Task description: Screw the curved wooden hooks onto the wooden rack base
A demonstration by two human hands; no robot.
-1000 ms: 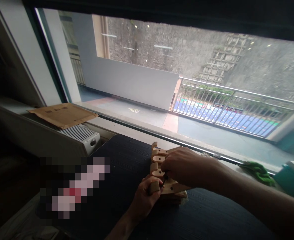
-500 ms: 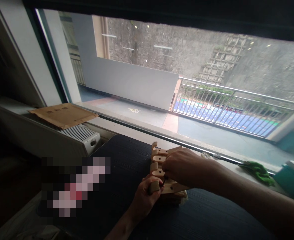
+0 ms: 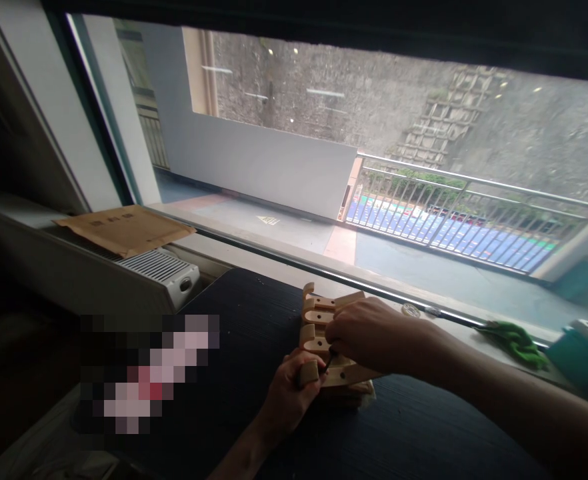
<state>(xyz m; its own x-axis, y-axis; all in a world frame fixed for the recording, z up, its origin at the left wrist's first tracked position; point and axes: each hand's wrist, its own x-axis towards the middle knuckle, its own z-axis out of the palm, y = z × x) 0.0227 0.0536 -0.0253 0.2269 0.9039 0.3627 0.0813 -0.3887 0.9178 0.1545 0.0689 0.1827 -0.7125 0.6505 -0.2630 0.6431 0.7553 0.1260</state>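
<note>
A pale wooden hook rack (image 3: 344, 378) rests on a stack at the table's right part. Several curved wooden hooks with dark holes point left from it. My left hand (image 3: 290, 387) is closed round the nearest wooden hook (image 3: 309, 372), its thumb and fingers by the hook's base. Above the rack, my right hand (image 3: 357, 330) is closed on a thin dark tool (image 3: 329, 361), whose tip points down to the nearest hook between the hands. The tool's handle is hidden in the fist, so its exact kind cannot be made out.
The dark table (image 3: 244, 313) stands against a window sill. A brown envelope (image 3: 129, 227) lies on a white radiator (image 3: 174, 270) at left. On the sill at right are a tape roll (image 3: 411, 311), a green cloth (image 3: 517, 343) and a teal box (image 3: 581, 363). A blurred patch covers something at left.
Almost nothing differs. My right hand has shifted very slightly on the dark tool; my left hand keeps its hold on the hook.
</note>
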